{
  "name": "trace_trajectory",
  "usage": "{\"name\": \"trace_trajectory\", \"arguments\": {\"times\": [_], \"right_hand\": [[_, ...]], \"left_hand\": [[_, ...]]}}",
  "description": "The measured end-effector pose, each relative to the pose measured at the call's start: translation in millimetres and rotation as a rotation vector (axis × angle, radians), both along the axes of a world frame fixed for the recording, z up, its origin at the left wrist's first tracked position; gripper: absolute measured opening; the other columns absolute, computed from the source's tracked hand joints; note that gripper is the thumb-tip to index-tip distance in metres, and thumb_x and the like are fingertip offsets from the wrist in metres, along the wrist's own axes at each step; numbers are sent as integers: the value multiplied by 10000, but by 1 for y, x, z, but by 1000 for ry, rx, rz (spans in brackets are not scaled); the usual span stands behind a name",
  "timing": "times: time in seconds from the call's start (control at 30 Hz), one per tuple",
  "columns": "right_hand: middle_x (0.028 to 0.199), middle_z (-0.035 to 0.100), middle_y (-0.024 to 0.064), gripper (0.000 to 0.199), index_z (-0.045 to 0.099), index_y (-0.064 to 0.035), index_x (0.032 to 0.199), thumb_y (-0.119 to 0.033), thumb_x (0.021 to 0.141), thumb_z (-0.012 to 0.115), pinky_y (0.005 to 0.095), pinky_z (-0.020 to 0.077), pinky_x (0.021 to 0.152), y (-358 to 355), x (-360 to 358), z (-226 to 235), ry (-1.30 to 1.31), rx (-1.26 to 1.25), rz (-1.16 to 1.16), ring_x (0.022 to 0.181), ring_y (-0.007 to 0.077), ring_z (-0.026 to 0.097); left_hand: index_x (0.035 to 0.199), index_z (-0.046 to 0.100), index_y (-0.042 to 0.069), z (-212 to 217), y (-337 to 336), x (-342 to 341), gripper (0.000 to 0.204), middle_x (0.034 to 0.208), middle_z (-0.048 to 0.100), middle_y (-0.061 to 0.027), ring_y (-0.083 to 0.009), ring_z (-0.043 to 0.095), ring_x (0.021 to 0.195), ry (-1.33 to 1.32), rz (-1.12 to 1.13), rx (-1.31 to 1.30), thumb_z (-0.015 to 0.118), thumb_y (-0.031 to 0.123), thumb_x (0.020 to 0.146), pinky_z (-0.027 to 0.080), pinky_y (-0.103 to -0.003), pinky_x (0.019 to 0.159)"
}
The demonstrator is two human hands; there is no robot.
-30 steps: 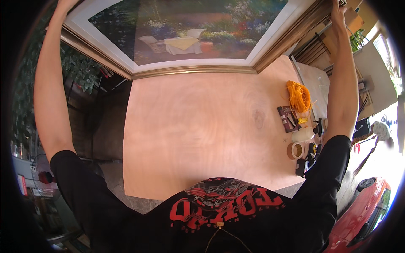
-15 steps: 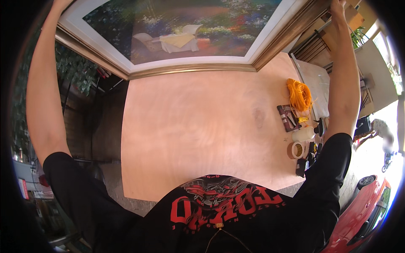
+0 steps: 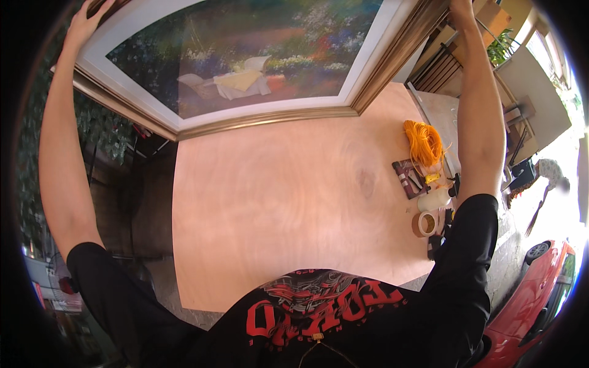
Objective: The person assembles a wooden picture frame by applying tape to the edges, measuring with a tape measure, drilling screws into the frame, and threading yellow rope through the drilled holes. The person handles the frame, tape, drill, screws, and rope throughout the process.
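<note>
A large framed picture is held tilted over the far part of a plywood tabletop. It has a bronze-gold moulding, a white mat and a garden painting with a cloth-covered table and chairs; its top runs out of view. My left hand grips the left side of the frame, fingers and thumb around the edge. On the opposite side my right hand is closed on the frame, partly cut off by the upper edge. Both arms are stretched forward and wide.
Along the right side of the tabletop lie a coil of orange cord, a dark red flat packet, a white bottle and a tape roll. Beyond stand leaning boards, a person and a red car.
The framed picture has shifted left and its lower edge has come nearer to me. Both hands moved with it, and more of my left hand shows now.
</note>
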State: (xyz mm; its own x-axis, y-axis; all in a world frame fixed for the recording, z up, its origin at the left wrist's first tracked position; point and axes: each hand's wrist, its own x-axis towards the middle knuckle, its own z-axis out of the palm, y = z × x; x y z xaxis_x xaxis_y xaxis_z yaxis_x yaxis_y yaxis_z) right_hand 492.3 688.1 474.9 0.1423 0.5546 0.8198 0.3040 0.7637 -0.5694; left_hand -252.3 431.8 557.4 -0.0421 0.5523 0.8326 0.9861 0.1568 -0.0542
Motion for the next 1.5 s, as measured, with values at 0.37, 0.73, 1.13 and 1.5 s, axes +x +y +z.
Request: {"name": "trace_trajectory", "arguments": {"times": [0.37,0.73,1.13,1.5], "right_hand": [[1455,366,214,678,191,0,1478,-313,986,538,395,311,1099,-9,-7,-2,-16,0,-110,1353,315,348],[1413,412,155,747,217,-1,1453,-419,953,582,382,220,1123,9,5,-10,-28,82,6,1334,254,334],[1431,390,191,696,261,27,1435,-364,957,583,376,258,1116,-40,-14,-5,25,1,-17,1338,282,361],[1498,293,198,851,108,-3,1500,-396,933,606,415,302,1097,-60,14,-11,24,-205,21,1380,318,298]], "left_hand": [[1395,481,92,-4,0,-1,896,1361,526,-204,-317,478,1295,-40,11,19,614,720,769,357,-403,1084],[1416,444,168,-17,-7,27,871,1403,442,-211,-319,414,1330,-114,67,67,591,736,773,341,-416,1094],[1433,404,158,-23,-25,47,831,1417,421,-204,-316,423,1323,-94,126,59,608,667,809,350,-433,1087],[1411,392,97,-22,-81,113,852,1456,311,-217,-360,347,1355,-340,77,-76,685,603,791,325,-424,1111]]}}
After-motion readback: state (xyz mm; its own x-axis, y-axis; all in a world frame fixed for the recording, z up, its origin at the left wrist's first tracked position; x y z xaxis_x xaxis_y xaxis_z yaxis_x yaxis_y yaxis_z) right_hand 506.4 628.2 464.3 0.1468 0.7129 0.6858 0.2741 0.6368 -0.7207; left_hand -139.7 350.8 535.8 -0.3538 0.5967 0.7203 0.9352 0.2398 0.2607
